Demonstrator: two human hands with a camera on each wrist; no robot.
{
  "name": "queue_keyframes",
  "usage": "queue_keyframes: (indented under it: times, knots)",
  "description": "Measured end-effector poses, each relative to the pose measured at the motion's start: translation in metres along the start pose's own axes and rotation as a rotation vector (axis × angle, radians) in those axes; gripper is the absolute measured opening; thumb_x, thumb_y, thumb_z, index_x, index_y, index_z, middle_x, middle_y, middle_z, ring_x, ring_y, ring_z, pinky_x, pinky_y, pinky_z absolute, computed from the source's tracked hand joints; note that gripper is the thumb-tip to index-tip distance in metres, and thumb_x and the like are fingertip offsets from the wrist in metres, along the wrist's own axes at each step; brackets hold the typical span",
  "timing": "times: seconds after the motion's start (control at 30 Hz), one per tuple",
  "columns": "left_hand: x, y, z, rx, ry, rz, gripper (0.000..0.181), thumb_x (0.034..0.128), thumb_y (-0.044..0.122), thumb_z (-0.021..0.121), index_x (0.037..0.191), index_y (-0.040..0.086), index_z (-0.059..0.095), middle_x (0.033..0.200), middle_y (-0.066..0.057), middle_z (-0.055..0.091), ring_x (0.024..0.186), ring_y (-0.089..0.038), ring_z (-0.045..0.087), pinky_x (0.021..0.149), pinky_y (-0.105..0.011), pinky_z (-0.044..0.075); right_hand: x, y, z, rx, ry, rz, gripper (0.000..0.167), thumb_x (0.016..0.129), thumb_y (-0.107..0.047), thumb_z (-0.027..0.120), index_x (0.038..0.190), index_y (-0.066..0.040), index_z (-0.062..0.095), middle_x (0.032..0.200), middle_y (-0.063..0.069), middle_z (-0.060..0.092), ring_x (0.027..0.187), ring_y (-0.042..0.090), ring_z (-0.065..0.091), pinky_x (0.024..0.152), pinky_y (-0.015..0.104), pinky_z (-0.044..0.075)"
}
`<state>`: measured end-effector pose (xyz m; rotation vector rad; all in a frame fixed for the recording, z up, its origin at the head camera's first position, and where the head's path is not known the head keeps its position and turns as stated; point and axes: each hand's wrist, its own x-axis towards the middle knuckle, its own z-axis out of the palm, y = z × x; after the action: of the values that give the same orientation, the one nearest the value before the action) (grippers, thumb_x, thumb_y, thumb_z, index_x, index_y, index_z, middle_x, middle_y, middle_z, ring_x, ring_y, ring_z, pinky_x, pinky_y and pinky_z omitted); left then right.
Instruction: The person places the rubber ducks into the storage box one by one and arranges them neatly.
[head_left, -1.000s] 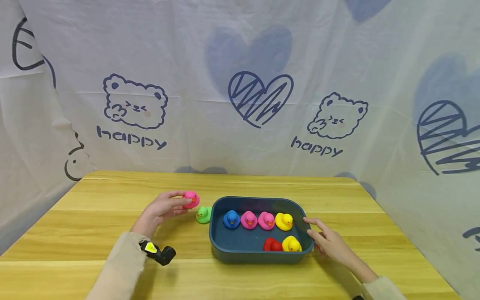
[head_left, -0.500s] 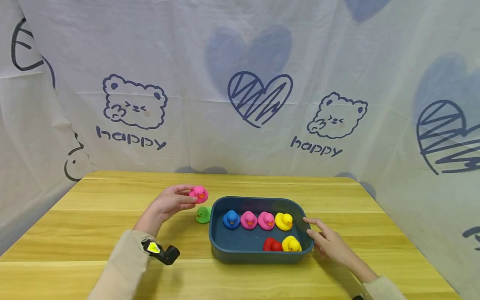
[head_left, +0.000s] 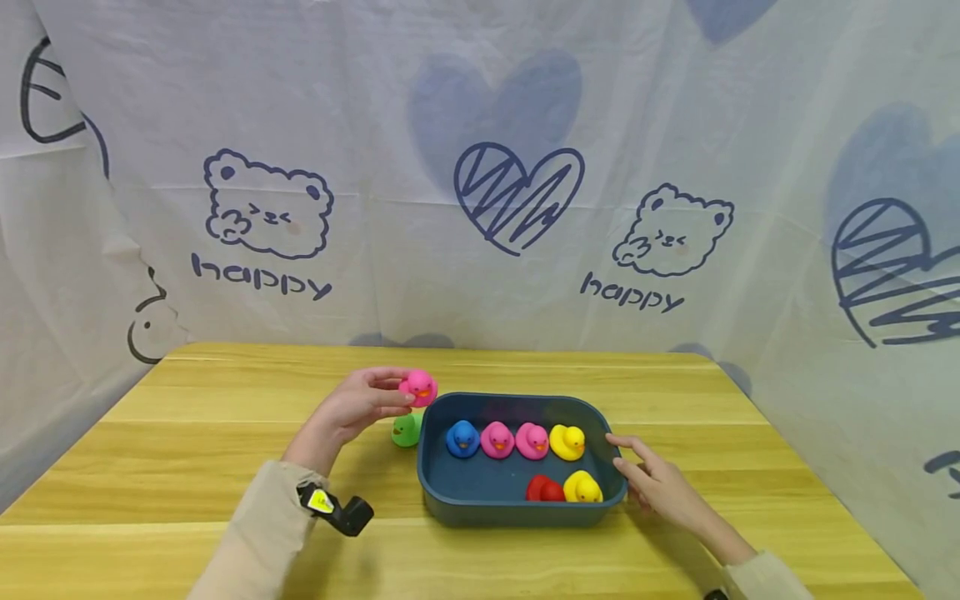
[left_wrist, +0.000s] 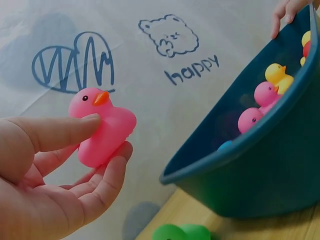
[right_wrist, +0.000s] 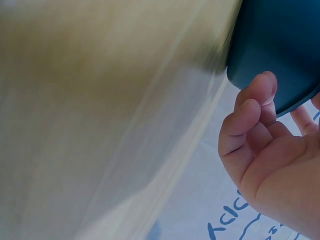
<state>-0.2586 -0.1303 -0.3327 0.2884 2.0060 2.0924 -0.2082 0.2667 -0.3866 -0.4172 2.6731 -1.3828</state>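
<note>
My left hand (head_left: 356,408) pinches a pink rubber duck (head_left: 420,388) between thumb and fingers, held in the air just off the far left corner of a dark teal plastic box (head_left: 517,514). The left wrist view shows the thumb across the front of that duck (left_wrist: 106,132) and fingertips beneath it. A green rubber duck (head_left: 405,431) stands on the table against the box's left side, below my left hand. At the box's right end my right hand (head_left: 663,492) grips the rim; in the right wrist view some fingers (right_wrist: 240,120) curl against the outer wall.
Inside the box, a blue duck (head_left: 462,439), two pink ducks (head_left: 498,440) and a yellow duck (head_left: 567,442) form a back row. Nearer the front right sit a red duck (head_left: 544,489) and another yellow duck (head_left: 582,487). A printed cloth (head_left: 397,275) hangs behind the wooden table (head_left: 712,417).
My left hand has carried the pink duck rightward and slightly upward, past the green duck toward the box's far left corner. My right hand and the box have stayed put.
</note>
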Motion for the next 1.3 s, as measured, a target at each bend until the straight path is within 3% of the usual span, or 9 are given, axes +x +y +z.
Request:
queue_keyframes:
  times: [0.53, 0.73, 0.9, 1.3]
  knots:
    - [0.013, 0.003, 0.039, 0.05, -0.116, 0.034, 0.039, 0.0801, -0.008, 0.058, 0.118, -0.014, 0.047, 0.106, -0.017, 0.052, 0.081, -0.017, 0.059, 0.079, -0.034, 0.048, 0.0, 0.0, 0.0, -0.008, -0.001, 0.001, 0.041, 0.095, -0.025, 0.043, 0.133, -0.009, 0.038, 0.054, 0.012, 0.046, 0.04, 0.014, 0.037, 0.035, 0.023, 0.033]
    - [0.019, 0.003, 0.053, 0.052, -0.166, 0.036, 0.036, 0.0797, -0.01, 0.057, 0.115, -0.015, 0.05, 0.099, -0.014, 0.054, 0.078, -0.017, 0.059, 0.082, -0.04, 0.046, 0.001, 0.0, 0.0, 0.002, -0.006, 0.007, 0.042, 0.096, -0.025, 0.042, 0.134, -0.009, 0.037, 0.053, 0.012, 0.046, 0.041, 0.015, 0.037, 0.036, 0.025, 0.034]
    - [0.022, -0.002, 0.064, 0.058, -0.23, 0.01, 0.035, 0.0808, -0.009, 0.056, 0.115, -0.014, 0.05, 0.095, -0.011, 0.058, 0.077, -0.016, 0.061, 0.081, -0.037, 0.047, 0.0, 0.0, 0.0, -0.001, -0.002, 0.007, 0.041, 0.095, -0.025, 0.043, 0.134, -0.01, 0.038, 0.053, 0.01, 0.045, 0.041, 0.014, 0.037, 0.036, 0.023, 0.034]
    - [0.026, -0.024, 0.078, 0.08, -0.306, -0.082, 0.034, 0.0796, -0.012, 0.054, 0.113, -0.011, 0.055, 0.097, -0.011, 0.06, 0.08, -0.017, 0.061, 0.079, -0.036, 0.048, 0.001, 0.0, 0.0, 0.005, -0.01, 0.016, 0.041, 0.096, -0.025, 0.042, 0.133, -0.011, 0.038, 0.053, 0.007, 0.043, 0.04, 0.009, 0.034, 0.036, 0.02, 0.032]
